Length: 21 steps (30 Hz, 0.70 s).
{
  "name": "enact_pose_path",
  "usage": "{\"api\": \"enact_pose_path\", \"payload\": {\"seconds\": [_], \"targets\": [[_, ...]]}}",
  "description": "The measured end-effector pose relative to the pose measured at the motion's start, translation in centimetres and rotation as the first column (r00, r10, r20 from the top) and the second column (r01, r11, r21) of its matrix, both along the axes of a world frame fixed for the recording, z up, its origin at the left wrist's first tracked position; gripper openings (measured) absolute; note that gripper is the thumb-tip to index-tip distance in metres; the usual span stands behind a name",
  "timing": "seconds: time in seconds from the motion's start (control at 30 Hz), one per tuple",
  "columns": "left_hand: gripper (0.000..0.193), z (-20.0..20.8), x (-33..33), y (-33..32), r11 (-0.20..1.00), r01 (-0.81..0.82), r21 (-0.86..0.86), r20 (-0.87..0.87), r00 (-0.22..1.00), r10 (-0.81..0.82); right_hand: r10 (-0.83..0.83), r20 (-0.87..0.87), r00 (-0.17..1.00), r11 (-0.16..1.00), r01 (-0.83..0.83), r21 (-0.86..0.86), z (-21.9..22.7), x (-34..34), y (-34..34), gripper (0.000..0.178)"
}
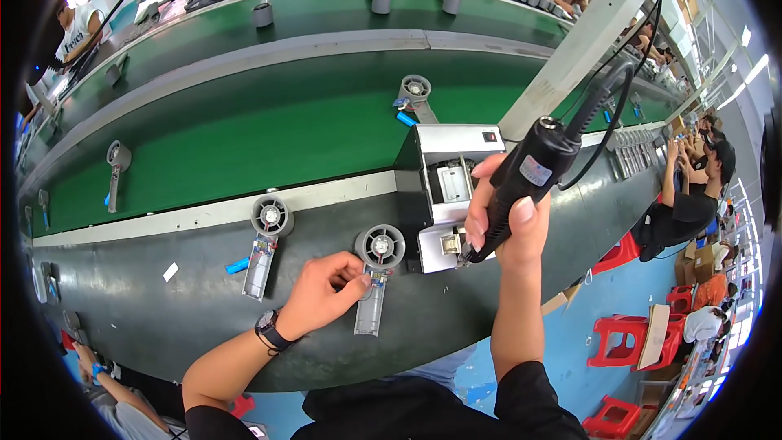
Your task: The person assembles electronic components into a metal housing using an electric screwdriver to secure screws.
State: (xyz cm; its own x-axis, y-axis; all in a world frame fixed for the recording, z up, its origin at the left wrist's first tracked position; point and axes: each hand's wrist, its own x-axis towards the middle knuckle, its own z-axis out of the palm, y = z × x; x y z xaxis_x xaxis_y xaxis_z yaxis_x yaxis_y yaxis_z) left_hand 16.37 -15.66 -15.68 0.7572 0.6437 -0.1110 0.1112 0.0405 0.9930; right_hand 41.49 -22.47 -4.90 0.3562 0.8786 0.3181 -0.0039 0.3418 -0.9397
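Observation:
My right hand point(521, 232) is wrapped round a black electric screwdriver point(538, 153), tilted with its cord end up. The driver's tip points down at the front of a black and white screw feeder point(463, 140); whether it touches is too small to tell. My left hand point(326, 295) pinches a grey handheld fan point(370, 316) at the small circuit board below its round head. This fan lies on the dark bench with its handle shell uncovered, toward me. To its left rests a similar opened fan point(271, 216), a blue battery point(238, 266) beside its handle.
Beyond the bench runs a green conveyor belt point(244, 130) carrying more fans point(415, 87). A pale post point(582, 41) rises behind the feeder. A white paper slip point(170, 271) lies at left. Other people work around, and red stools point(623, 338) stand on the blue floor at right.

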Motion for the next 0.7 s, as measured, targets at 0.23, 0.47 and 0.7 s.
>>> {"api": "enact_pose_path", "payload": {"seconds": [0.23,0.47,0.7], "targets": [[0.015,0.2,0.1,0.1,0.999,-0.023,0.027,-0.054,0.998,0.024,-0.007,-0.047,0.999,0.978,0.016,0.206,-0.6,-0.4,-2.2,0.07],[0.012,0.5,0.5,0.1,1.0,0.003,-0.007,-0.081,0.997,-0.003,-0.075,-0.194,0.978,0.878,0.157,0.452,-0.9,-4.3,-3.9,0.062],[0.013,0.7,0.0,0.4,1.0,0.025,-0.018,-0.082,0.996,-0.027,-0.062,-0.298,0.953,0.86,0.203,0.469,-2.7,-6.5,-3.2,0.061]]}}
